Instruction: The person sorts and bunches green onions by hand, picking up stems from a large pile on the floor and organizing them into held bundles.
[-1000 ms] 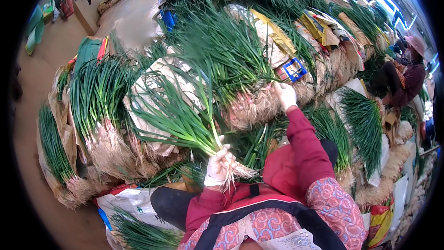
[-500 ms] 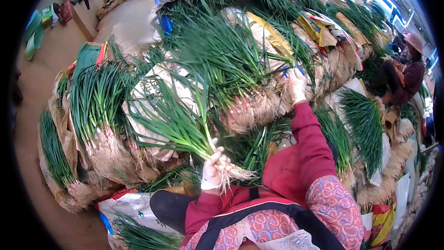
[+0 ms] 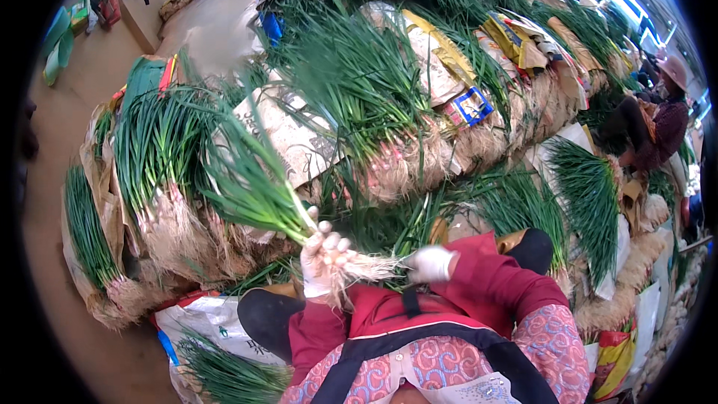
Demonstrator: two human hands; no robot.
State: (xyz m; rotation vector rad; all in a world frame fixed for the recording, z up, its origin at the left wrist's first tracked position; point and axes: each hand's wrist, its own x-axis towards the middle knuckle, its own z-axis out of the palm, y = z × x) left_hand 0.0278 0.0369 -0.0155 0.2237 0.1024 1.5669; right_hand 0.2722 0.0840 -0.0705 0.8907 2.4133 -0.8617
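item: spring onion bunch (image 3: 258, 187), held low centre above the lap, leaves fanning up-left. left hand (image 3: 323, 258) (gloved) closed round its white stalks; right hand (image 3: 431, 263) closed at the root tuft (image 3: 370, 268). step, by judgement: cleaning roots; next calls for a firm grip. around: stacked bundles (image 3: 359, 90), sacks (image 3: 202, 322).

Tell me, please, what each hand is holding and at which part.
The left hand grips a bunch of green onions at its white stalk end, near the roots. The right hand touches the root tips; whether it grips them cannot be told.
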